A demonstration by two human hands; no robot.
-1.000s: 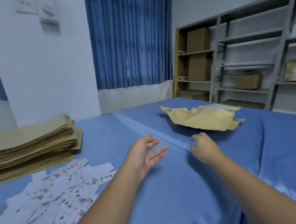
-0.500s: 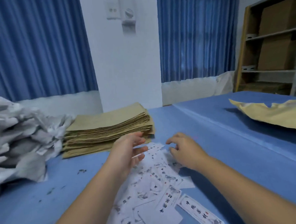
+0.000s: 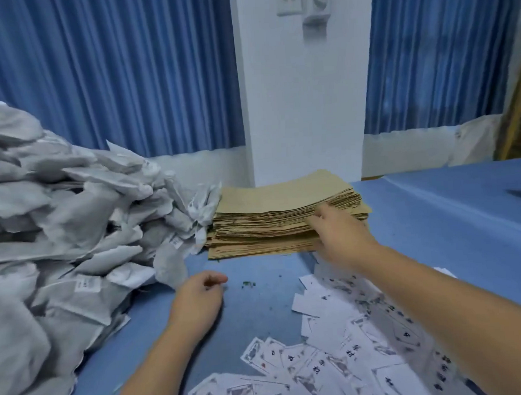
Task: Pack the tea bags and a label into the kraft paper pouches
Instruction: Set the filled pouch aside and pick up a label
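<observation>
**Thin paper, soft bags, loose slips: what to grip and where**

The heap of tea bags point(image 3: 59, 238) fills the left of the blue table point(image 3: 435, 218). They look soft, light and easy to tear, so each is best lifted by its body.

The stack of paper pouches point(image 3: 278, 214) lies behind, touching the heap. They are flat, thin and fairly stiff, and probably cling together. Peel one off at a corner.

The labels point(image 3: 352, 358) lie scattered at the near right, flimsy slips to pinch by an edge.

The right hand point(image 3: 336, 235) is at the stack's near right corner, fingers against the edges. I cannot tell whether it pinches a pouch.

The left hand point(image 3: 195, 303) rests loosely curled and empty beside the heap.
</observation>
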